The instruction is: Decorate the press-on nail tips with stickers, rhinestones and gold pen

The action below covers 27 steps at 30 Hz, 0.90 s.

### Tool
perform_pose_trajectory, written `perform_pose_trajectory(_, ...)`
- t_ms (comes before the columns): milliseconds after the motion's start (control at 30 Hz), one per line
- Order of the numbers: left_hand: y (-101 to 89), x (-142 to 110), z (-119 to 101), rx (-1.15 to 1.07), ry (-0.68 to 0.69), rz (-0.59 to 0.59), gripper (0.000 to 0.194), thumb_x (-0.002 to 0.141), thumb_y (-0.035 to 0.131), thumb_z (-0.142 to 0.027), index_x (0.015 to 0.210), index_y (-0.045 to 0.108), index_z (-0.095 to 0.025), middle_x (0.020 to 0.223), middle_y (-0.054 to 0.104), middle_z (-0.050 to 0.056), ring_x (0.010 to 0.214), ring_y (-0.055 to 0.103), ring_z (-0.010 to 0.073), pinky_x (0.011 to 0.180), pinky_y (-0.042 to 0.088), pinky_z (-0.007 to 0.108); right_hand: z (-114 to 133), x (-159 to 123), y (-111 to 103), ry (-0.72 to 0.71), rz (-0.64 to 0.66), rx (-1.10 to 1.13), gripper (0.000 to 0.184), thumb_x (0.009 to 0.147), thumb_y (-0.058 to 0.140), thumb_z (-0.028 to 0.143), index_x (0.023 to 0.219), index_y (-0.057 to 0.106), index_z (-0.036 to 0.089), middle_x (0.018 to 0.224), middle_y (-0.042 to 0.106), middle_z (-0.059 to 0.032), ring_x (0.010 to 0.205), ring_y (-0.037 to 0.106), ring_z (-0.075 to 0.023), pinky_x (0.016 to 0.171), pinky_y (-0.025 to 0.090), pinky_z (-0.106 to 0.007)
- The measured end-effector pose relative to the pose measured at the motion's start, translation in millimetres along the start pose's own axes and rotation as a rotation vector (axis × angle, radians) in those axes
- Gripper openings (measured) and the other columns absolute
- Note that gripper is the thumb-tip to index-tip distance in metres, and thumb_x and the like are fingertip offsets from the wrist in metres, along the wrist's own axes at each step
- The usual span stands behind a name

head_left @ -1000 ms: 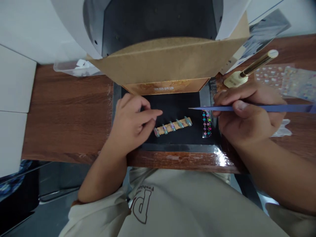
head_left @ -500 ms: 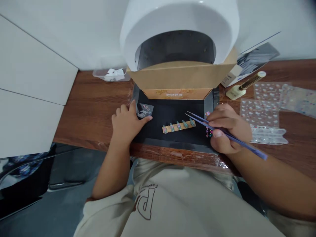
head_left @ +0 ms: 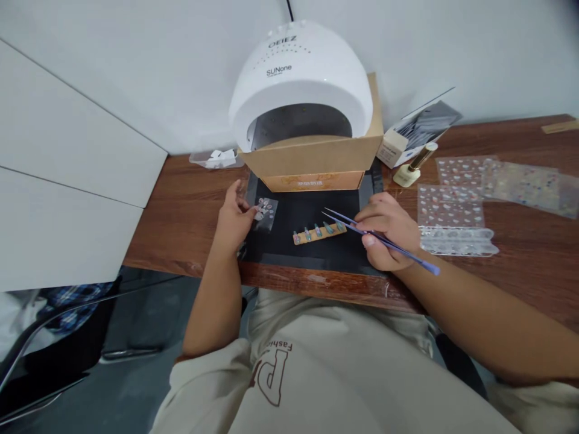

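Note:
My right hand grips purple tweezers, their points slightly apart above the right end of a row of decorated false nails. The nails sit on a tan strip on the black mat. At the mat's left side, my left hand has its thumb and finger closed at the edge of a small clear sticker sheet with little oval designs. Part of that sheet is hidden by the fingertips. The small coloured gems by my right hand are now covered by it.
A white nail lamp stands on a cardboard box behind the mat. To the right are a nail polish bottle, patterned sticker sheets and a clear plastic tray. A clear container with white pieces stands at the back left.
The view has shifted, showing more of the lamp. My left thumb has drawn back to the small sheet's edge, and the sheet has turned. My right hand still holds the tweezers near the nails.

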<state>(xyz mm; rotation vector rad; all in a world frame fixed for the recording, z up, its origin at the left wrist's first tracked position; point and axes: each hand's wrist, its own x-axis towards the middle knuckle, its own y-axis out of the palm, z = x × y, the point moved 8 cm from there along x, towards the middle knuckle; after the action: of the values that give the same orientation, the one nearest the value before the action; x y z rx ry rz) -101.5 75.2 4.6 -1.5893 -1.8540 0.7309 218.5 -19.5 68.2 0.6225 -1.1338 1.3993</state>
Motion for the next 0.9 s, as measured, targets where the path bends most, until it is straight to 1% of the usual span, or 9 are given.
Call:
perform_pose_trajectory(100, -13.5, -4.0, -5.2, -0.111, -0.046, -0.008, 0.041, 0.074, 0.066, -0.023, 0.114, 0.065, -0.015, 0.068, 0.055, -0.004, 0.057, 0.048, 0.0087, 0.057, 0.04, 0.021, -1.8, -0.8, 0.2, 0.028, -0.03, 0.031, 0.01, 0.084, 0.053, 0.021, 0.092, 0.06, 0.022, 0.075, 0.068, -0.0027, 0.062, 0.063, -0.017, 0.068, 0.046, -0.038)
perform_pose_trajectory(167, -22.0, -10.0, -20.8, -0.165, -0.041, 0.037, 0.019, 0.075, 0.067, -0.028, 0.088, 0.069, -0.015, 0.064, 0.055, -0.003, 0.055, 0.046, 0.0082, 0.054, 0.037, 0.02, -6.5, -3.6, -0.7, 0.086, -0.067, 0.06, 0.008, 0.086, 0.053, 0.023, 0.091, 0.059, 0.023, 0.074, 0.067, -0.0022, 0.062, 0.063, -0.0173, 0.07, 0.046, -0.04)
perform_pose_trajectory(333, -34.0, -18.1, -85.6, -0.24, 0.183, 0.145, 0.018, 0.077, 0.071, -0.034, 0.079, 0.069, -0.016, 0.07, 0.064, 0.0, 0.064, 0.056, 0.0114, 0.06, 0.044, 0.022, -17.6, -13.6, -5.2, 0.25, -0.125, 0.024, 0.021, 0.092, 0.045, 0.039, 0.094, 0.061, 0.026, 0.073, 0.063, -0.0022, 0.065, 0.061, -0.0209, 0.076, 0.046, -0.048)
perform_pose_trajectory(400, -26.3, -16.8, -106.6, -0.238, 0.252, 0.218, 0.017, 0.079, 0.07, -0.033, 0.079, 0.069, -0.016, 0.071, 0.065, 0.0, 0.065, 0.056, 0.0113, 0.061, 0.044, 0.022, -16.4, -14.4, -8.0, 0.238, -0.116, 0.006, 0.024, 0.093, 0.042, 0.042, 0.099, 0.061, 0.029, 0.074, 0.061, -0.0019, 0.067, 0.062, -0.0219, 0.078, 0.046, -0.05)
perform_pose_trajectory(500, -4.8, -14.1, -122.3, -0.244, 0.282, 0.347, 0.019, 0.083, 0.067, -0.034, 0.08, 0.068, -0.015, 0.071, 0.064, 0.0, 0.065, 0.056, 0.0111, 0.063, 0.044, 0.022, -11.7, -12.9, -11.5, 0.158, -0.078, 0.009, 0.023, 0.094, 0.042, 0.04, 0.107, 0.06, 0.034, 0.076, 0.06, -0.0005, 0.069, 0.062, -0.0219, 0.082, 0.046, -0.053)
perform_pose_trajectory(567, 7.7, -13.2, -123.1, -0.254, 0.283, 0.403, 0.019, 0.085, 0.065, -0.034, 0.083, 0.068, -0.016, 0.071, 0.063, 0.0, 0.065, 0.056, 0.0113, 0.063, 0.045, 0.023, -11.7, -12.3, -12.5, 0.137, -0.044, -0.002, 0.023, 0.095, 0.041, 0.041, 0.11, 0.058, 0.036, 0.078, 0.06, -0.0002, 0.069, 0.063, -0.0216, 0.082, 0.047, -0.054)
perform_pose_trajectory(667, 12.0, -10.3, -110.0, -0.264, 0.254, 0.388, 0.017, 0.086, 0.062, -0.033, 0.089, 0.067, -0.016, 0.076, 0.064, 0.0, 0.066, 0.056, 0.0113, 0.064, 0.045, 0.023, -11.9, -10.1, -13.1, 0.127, -0.021, -0.015, 0.023, 0.095, 0.042, 0.043, 0.112, 0.057, 0.036, 0.082, 0.061, -0.0012, 0.07, 0.063, -0.0216, 0.079, 0.049, -0.052)
perform_pose_trajectory(767, 3.7, -4.5, -81.6, -0.198, 0.196, 0.323, 0.022, 0.086, 0.061, -0.033, 0.1, 0.066, -0.017, 0.085, 0.065, 0.002, 0.071, 0.058, 0.0127, 0.067, 0.046, 0.024, -3.8, -3.7, -10.4, 0.053, 0.003, 0.042, 0.019, 0.095, 0.047, 0.037, 0.11, 0.058, 0.032, 0.086, 0.062, -0.0024, 0.073, 0.064, -0.0207, 0.075, 0.052, -0.048)
perform_pose_trajectory(900, 0.0, 3.0, -37.0, 0.104, 0.136, 0.322, 0.049, 0.084, 0.06, -0.032, 0.131, 0.056, -0.018, 0.085, 0.064, 0.002, 0.072, 0.058, 0.0167, 0.075, 0.05, 0.032, 6.2, 4.2, -0.1, -0.011, 0.077, 0.052, 0.013, 0.09, 0.054, 0.021, 0.103, 0.058, 0.024, 0.091, 0.061, -0.0045, 0.077, 0.064, -0.018, 0.074, 0.053, -0.042)
